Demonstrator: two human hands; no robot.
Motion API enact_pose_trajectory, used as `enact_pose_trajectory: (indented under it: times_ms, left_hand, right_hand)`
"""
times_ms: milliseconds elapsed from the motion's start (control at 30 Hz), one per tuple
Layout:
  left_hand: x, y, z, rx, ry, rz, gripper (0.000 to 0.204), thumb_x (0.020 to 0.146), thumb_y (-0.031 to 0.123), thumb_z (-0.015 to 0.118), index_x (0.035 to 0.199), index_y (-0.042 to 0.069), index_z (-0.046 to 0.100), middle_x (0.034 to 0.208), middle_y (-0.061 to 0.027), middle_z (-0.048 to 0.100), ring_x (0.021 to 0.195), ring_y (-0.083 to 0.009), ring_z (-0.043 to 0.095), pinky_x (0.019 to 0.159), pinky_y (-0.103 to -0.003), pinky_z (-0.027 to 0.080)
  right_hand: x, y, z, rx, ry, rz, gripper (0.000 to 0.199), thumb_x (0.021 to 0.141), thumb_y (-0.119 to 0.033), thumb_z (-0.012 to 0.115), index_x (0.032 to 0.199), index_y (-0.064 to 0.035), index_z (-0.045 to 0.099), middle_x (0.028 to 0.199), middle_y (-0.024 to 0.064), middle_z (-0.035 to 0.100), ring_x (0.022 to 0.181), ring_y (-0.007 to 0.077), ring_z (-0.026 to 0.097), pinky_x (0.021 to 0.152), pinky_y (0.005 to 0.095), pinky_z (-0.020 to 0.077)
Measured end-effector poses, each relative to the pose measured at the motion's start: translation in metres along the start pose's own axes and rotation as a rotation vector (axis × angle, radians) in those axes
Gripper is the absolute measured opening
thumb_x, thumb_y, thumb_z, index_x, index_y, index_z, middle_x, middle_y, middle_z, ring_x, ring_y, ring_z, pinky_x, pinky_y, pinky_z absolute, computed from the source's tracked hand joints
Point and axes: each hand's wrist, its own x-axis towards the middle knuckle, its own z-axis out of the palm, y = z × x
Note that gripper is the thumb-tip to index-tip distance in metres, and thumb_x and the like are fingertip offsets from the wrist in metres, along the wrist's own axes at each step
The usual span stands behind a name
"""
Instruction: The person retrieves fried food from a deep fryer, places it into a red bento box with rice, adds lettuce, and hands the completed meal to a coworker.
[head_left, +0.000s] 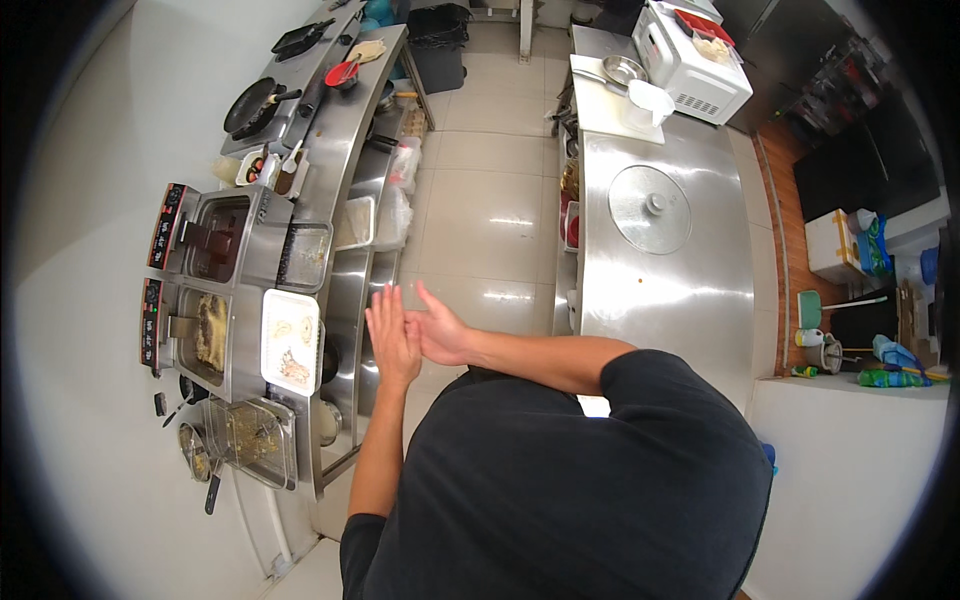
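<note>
Head view: the left hand (397,348) and right hand (440,332) meet palm to palm, fingers straight and slack, so each grip is unfurled and holds nothing but the other hand's touch. The white tray (269,350), with pieces of food (291,368) in it, lies at nine o'clock from them, apart from the fingers, just beside the near fryer (246,340), where a battered slab (211,330) sits in the basin. That tray seems to reach the aisle edge of the table (345,130), so a swinging left forearm could catch its rim and tip it; wet palms or loose crumbs over the oil, if it is hot, could make it spit. The table is brushed steel and crowded: a second fryer (217,250) at ten o'clock, a frying pan (252,110) at eleven, a clear bin (262,440) of scraps at eight. Across pale floor tiles (480,200), another steel table (690,290) carries a glass lid (650,225) at two o'clock and, nearer one, a white microwave (690,65); a black waste bin (437,70) stands at twelve.
</note>
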Motion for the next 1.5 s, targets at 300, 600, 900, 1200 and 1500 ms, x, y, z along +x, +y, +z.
enact_pose_trajectory:
  times_ms: [300, 600, 900, 1200, 1500]
  left_hand:
    - [0.014, -0.019, -0.007, -1.385, -0.017, -1.003, 0.087, 0.096, 0.066, 0.043, 0.155, 0.005, 0.024, 0.159, -0.0189, 0.025, 0.143, -0.0362, 0.032, 0.116, -0.05, 0.026]
    - [0.05, 0.083, -0.083, -1.936, -0.022, -0.585, 0.105, 0.09, 0.082, 0.025, 0.155, 0.0, 0.016, 0.159, -0.0145, 0.026, 0.147, -0.0282, 0.026, 0.119, -0.046, 0.023]
    - [-0.013, -0.028, -0.068, -1.376, -0.104, -0.537, 0.088, 0.097, 0.071, 0.03, 0.145, -0.002, 0.043, 0.139, -0.0219, 0.054, 0.127, -0.0338, 0.054, 0.107, -0.045, 0.042]
    - [-0.388, -0.12, 0.064, -0.682, -0.304, -1.788, 0.053, 0.092, 0.045, 0.063, 0.095, -0.007, 0.064, 0.083, -0.0212, 0.067, 0.056, -0.0262, 0.063, 0.045, -0.041, 0.048]
    - [-0.381, -0.122, 0.047, -0.499, -0.369, -1.614, 0.036, 0.095, 0.031, 0.059, 0.091, -0.004, 0.067, 0.074, -0.0191, 0.065, 0.064, -0.0299, 0.065, 0.06, -0.043, 0.053]
  right_hand:
    - [-0.015, -0.073, 0.045, -1.265, -0.031, -0.91, 0.068, 0.099, -0.056, 0.041, 0.142, -0.0041, 0.046, 0.15, 0.018, 0.041, 0.14, 0.0341, 0.038, 0.117, 0.0472, 0.0261]
    - [0.029, -0.066, 0.055, -1.832, -0.224, -0.918, 0.069, 0.088, -0.047, 0.059, 0.144, -0.0095, 0.046, 0.15, 0.0196, 0.04, 0.14, 0.0384, 0.036, 0.116, 0.0576, 0.0231]
    - [0.067, -0.056, -0.155, -1.864, 0.302, 0.024, 0.055, 0.098, -0.049, 0.049, 0.118, -0.0001, 0.065, 0.103, 0.0239, 0.066, 0.104, 0.0385, 0.064, 0.093, 0.0428, 0.0492]
    - [-0.129, -0.038, -0.337, -1.033, 0.805, 0.785, 0.034, 0.096, -0.038, 0.055, 0.113, -0.0153, 0.073, 0.099, 0.0086, 0.069, 0.082, 0.0242, 0.065, 0.074, 0.0403, 0.054]
    - [-0.05, -0.071, -0.31, -1.933, 0.143, 0.932, 0.027, 0.089, -0.029, 0.058, 0.098, -0.0067, 0.07, 0.081, 0.0126, 0.069, 0.073, 0.0269, 0.069, 0.065, 0.0466, 0.0551]
